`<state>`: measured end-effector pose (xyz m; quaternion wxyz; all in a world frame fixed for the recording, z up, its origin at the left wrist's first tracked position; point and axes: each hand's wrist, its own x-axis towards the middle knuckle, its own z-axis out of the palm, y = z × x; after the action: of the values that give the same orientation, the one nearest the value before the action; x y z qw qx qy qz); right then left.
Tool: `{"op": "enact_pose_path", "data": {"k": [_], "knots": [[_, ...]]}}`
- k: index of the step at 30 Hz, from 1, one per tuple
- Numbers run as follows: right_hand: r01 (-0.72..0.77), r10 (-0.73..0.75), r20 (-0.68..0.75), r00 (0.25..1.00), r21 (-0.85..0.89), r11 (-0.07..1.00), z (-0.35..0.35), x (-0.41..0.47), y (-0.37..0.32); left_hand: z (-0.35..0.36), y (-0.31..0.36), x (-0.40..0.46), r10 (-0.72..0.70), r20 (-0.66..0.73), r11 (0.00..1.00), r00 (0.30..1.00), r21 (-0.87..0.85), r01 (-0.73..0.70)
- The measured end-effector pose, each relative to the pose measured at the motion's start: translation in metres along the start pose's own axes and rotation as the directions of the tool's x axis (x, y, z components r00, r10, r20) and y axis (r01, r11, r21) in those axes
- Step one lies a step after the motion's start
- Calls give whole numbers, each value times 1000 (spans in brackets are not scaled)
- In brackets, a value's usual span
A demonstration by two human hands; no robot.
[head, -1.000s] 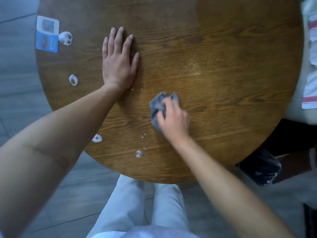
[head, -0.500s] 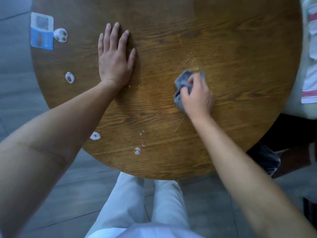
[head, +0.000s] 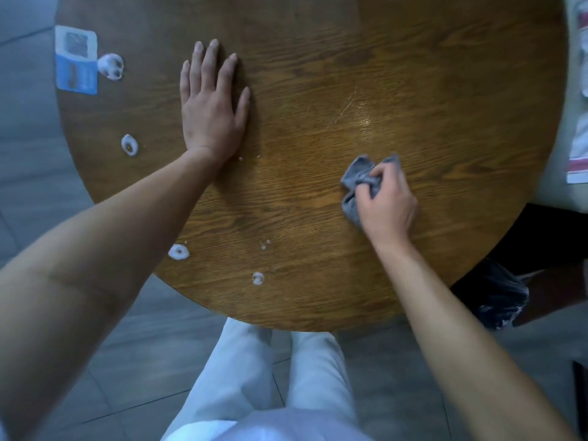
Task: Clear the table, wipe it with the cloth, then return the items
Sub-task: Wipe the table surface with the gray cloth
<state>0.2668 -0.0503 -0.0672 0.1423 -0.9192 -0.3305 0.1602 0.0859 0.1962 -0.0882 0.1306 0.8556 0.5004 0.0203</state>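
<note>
1. The grey cloth (head: pixel 361 183) lies bunched on the right half of the round wooden table (head: pixel 445 74), toward its near edge. The right hand (head: pixel 386 202) clutches it, fingers curled round the folds and pressing them to the wood.
2. Wadded this tight, the cloth touches only a small patch of wood, so I judge strokes could leave unwiped strips between them.
3. The left hand (head: pixel 211 106) rests flat on the table, fingers straight and holding nothing. The wood under it goes uncleaned unless it lifts.
4. White foamy blobs (head: pixel 178 251) sit well apart from the cloth, along the left and near rim. One lies just beside the blue card (head: pixel 75 60). A careless pass there could smear foam onto the card or push it over the edge.
5. Blobs near the rim could be swept onto the tiled floor (head: pixel 143 351) or the pale trousers (head: pixel 241 370) below.
</note>
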Motion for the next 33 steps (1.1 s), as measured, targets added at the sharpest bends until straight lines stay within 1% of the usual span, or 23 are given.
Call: {"op": "enact_pose_path", "data": {"k": [1, 2, 3, 4, 5, 7, 8, 9, 10, 11, 12, 13, 14, 15, 16, 17, 18, 20, 22, 24, 26, 30, 33], "knots": [[-49, 50, -37, 998, 13, 999, 1, 8, 0, 0, 0, 0, 0, 1, 1000, 1000, 1, 0], [-68, 69, -51, 996, 29, 997, 6, 7, -5, 0, -1, 1, -1, 0, 1000, 1000, 0, 1], [-52, 53, -35, 998, 34, 998, 12, -7, -12, 0, 0, 1, -3, 0, 1000, 1000, -3, 3], [2, -3, 22, 1000, 38, 999, 19, -31, -20, 0, 0, 2, -1, 2, 1000, 1000, -2, 1], [79, -82, 108, 991, 37, 996, 27, -63, -30, 0, -1, 2, 0, 10, 1000, 1000, 0, 0], [261, -258, 281, 924, 27, 965, 35, -117, -43, -1, 0, 1, -5, 16, 1000, 1000, -1, 5], [320, -317, 339, 886, 48, 946, 37, -130, -47, -1, 0, 1, -5, 20, 1000, 1000, 0, 5], [353, -357, 372, 857, 80, 932, 37, -129, -47, -1, 0, 1, -5, 19, 1000, 1000, -2, 5], [370, -379, 365, 850, 98, 924, 36, -116, -45, -1, 0, 0, -4, 17, 1000, 1000, -3, 4], [372, -379, 316, 870, 86, 924, 34, -94, -42, -1, 1, 1, -4, 18, 1000, 1000, -3, 4], [347, -348, 235, 908, 46, 937, 31, -68, -39, -1, -1, 0, -3, 17, 1000, 1000, 0, 3], [271, -268, 150, 952, 3, 963, 24, -37, -36, -1, -2, -1, -3, 17, 1000, 1000, 0, 3], [154, -152, 82, 985, -16, 988, 15, -4, -32, -1, -1, 0, -1, 14, 1000, 1000, -1, 1], [39, -39, 35, 999, -2, 999, 5, 18, -27, -1, 0, 0, 1, 15, 1000, 1000, 2, -1], [-45, 44, 9, 999, 21, 999, -2, 29, -21, -1, 1, 0, 1, 16, 1000, 1000, 5, -1], [-91, 91, -7, 996, 42, 995, -4, 26, -19, -1, 0, 0, -1, 17, 1000, 1000, 8, 0], [-104, 104, -6, 995, 41, 994, -4, 11, -16, -1, 0, 1, -5, 17, 1000, 1000, 3, 5], [-50, 47, 56, 997, 47, 998, 6, -51, -15, -1, -1, 0, -1, 28, 1000, 1000, 1, 1], [55, -63, 207, 976, 44, 998, 18, -111, -22, -1, -1, 0, 3, 22, 1000, 1000, -1, -3], [117, -133, 286, 949, 72, 990, 28, -138, -30, 0, -1, 1, 2, 16, 1000, 1000, -3, -2], [116, -147, 285, 947, 121, 986, 27, -130, -36, 0, -1, 2, -1, 19, 1000, 1000, -5, 1], [83, -140, 206, 968, 260, 962, 3, -92, -30, -1, -3, 1, 31, 36, 999, 999, -24, -30], [25, -96, 167, 981, 382, 924, -21, -59, -25, -4, -3, 2, 26, 51, 998, 998, -56, -24]]}}
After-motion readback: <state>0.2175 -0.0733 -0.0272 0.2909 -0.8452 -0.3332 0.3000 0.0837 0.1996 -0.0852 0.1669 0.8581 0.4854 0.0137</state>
